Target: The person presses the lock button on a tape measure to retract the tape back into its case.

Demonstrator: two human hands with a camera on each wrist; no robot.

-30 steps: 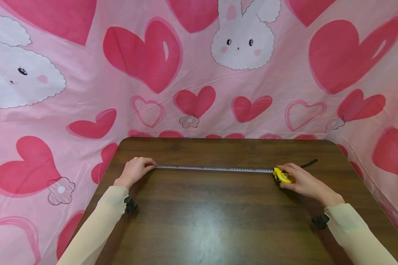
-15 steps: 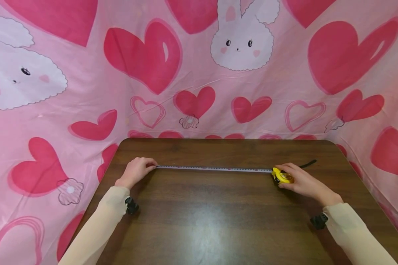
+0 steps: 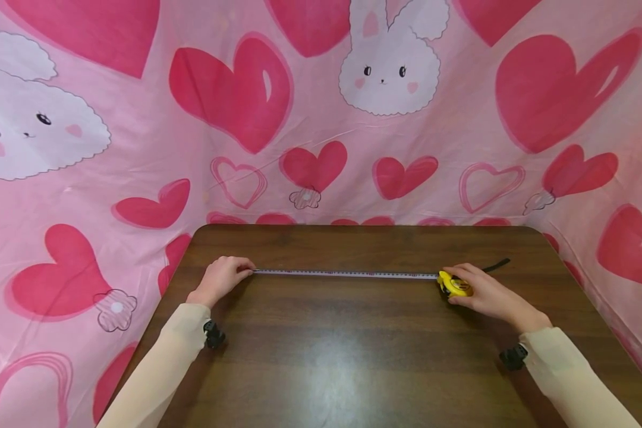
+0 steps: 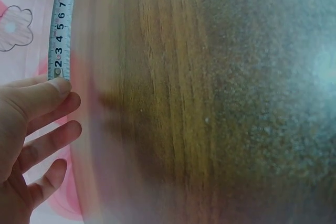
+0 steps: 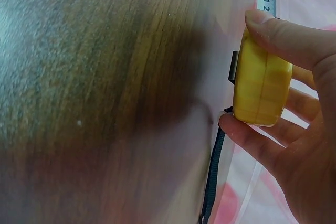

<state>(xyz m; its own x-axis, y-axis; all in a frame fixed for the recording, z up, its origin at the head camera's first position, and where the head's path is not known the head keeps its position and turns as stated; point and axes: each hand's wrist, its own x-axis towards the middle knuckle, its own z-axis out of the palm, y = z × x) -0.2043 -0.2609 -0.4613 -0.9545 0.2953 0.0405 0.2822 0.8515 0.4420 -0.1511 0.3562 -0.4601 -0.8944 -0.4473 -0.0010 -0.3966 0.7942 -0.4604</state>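
Yellow tape case (image 5: 262, 85), white blade (image 4: 62, 27), brown table (image 3: 331, 333), pink heart-printed cloth (image 3: 326, 128).

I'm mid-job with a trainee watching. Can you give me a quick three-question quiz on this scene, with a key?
1. Which hand holds the case?

2. True or false: the blade is wound fully into the case.

3. In the left wrist view, which readable number on the blade is nearest the left hand?
A) 9
B) 2
C) 6

Key
1. The right hand.
2. False: the blade is drawn out between the case and the left hand.
3. B: the 2 shows just beyond the thumb.
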